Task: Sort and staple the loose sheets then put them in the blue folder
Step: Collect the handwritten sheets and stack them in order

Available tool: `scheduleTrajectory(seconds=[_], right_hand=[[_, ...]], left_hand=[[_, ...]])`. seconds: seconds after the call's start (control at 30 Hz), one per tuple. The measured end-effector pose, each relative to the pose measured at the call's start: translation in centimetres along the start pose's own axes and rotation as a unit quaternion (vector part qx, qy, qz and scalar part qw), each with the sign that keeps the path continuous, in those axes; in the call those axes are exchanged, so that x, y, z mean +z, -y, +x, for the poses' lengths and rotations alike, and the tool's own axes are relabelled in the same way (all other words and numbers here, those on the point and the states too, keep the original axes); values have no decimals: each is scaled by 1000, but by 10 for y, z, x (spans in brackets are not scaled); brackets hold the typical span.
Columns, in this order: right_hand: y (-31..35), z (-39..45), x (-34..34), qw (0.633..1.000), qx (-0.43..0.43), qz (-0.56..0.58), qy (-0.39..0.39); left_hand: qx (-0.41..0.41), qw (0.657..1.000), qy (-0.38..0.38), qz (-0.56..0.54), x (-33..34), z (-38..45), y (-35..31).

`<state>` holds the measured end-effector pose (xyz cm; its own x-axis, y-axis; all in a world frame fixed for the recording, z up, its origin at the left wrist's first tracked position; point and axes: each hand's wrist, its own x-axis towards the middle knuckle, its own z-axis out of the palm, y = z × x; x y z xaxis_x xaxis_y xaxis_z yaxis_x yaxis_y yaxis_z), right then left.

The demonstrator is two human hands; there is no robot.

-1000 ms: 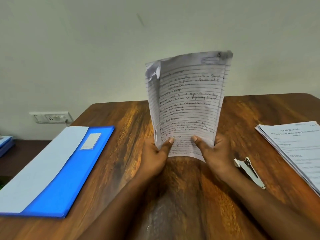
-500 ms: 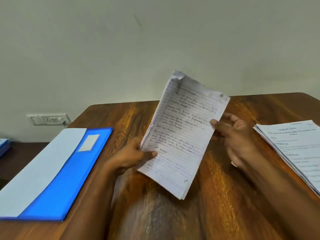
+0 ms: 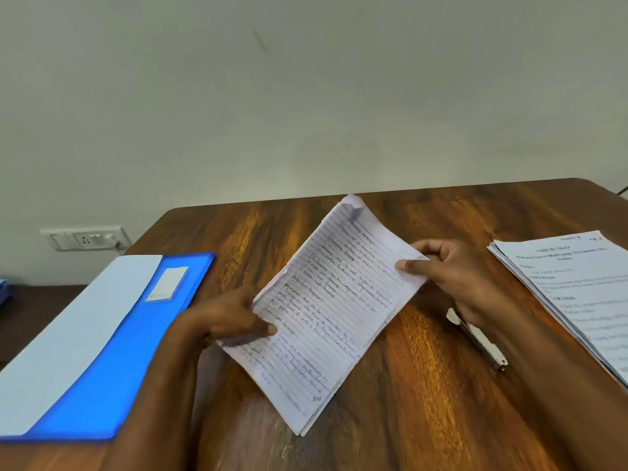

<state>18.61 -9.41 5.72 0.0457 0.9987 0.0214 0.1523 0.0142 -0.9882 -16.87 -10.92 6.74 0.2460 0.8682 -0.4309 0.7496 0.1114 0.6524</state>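
Holding the handwritten sheets [image 3: 326, 311] tilted above the table [image 3: 424, 402], the person has a hand on each side. Left of the left grip, close by but apart from it, the blue folder [image 3: 112, 379] lies with a pale sheet [image 3: 68, 338] across it. The left hand [image 3: 227, 314] pinches the bundle's left edge, thumb on the written face and fingers behind. The bundle slants from a curled top corner down to a lower corner that fans slightly near the table. The right hand [image 3: 452, 270] pinches the upper right edge, thumb on top. Just below and right of that grip, the stapler [image 3: 479, 338] lies on the wood, and further right a printed stack [image 3: 577, 300] runs off the frame.

As I judge it, the sheets are not yet stapled, so easing either pinch could let the fanned lower pages slip out of order; the curled corner could fold under a staple. The right hand has a short, open path to the stapler, though the printed stack crowds its far side. Bare wood between the grips and below the bundle gives room to lay it flat.
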Motion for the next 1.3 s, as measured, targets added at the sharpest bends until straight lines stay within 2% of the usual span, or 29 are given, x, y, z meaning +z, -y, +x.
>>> scheduleTrajectory(seconds=[0.2,0.33,0.4,0.47,0.53,0.57,0.63,0.73,0.8,0.87,1.0,1.2,1.3], right_hand=[[21,-10,-13,980,-60,-169,87],[21,-11,-16,975,-75,-134,162],[18,-9,-17,982,-76,-92,147],[14,-5,-18,990,-75,-56,104],[10,-2,-17,996,-69,-10,64],[7,-1,-16,996,-70,20,53],[3,-1,-9,991,-86,89,46],[-3,-5,5,976,-127,171,40],[-6,-6,9,974,-145,173,26],[-11,-5,11,978,-152,139,10],[-23,-1,14,993,-96,59,25],[-19,0,12,991,-118,54,27],[-28,2,16,996,-81,14,26]], left_hand=[[44,989,-41,136,11,-10,-26],[61,985,-52,155,15,-12,-32],[77,985,-98,120,10,-13,-29],[104,977,-181,50,2,-14,-24],[135,944,-294,-66,-2,-13,-20],[156,919,-323,-161,-2,-11,-20],[201,870,-301,-335,3,-3,-19],[223,843,-249,-422,16,10,-19],[216,850,-244,-414,18,15,-15],[196,866,-272,-370,18,15,-11],[155,884,-279,-341,26,22,-6],[140,869,-291,-373,27,23,-10],[128,871,-288,-378,36,22,-11]])
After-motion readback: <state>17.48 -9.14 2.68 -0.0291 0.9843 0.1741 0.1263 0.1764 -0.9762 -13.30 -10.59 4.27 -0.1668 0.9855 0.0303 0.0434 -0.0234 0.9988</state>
